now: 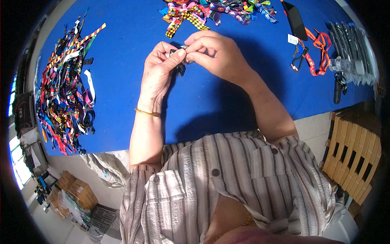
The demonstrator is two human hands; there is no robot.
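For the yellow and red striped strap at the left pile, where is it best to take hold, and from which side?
Probably pinch the striped strap near its upper end, coming from the right: that end sticks out past the pile over the blue cloth, while its lower part runs in among other straps.

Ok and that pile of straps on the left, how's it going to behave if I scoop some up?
Probably floppy: the straps curl and bend over one another. Pulling one may well drag others along, since they overlap in a tangle. Each looks thin and narrow, so a single one should be light.
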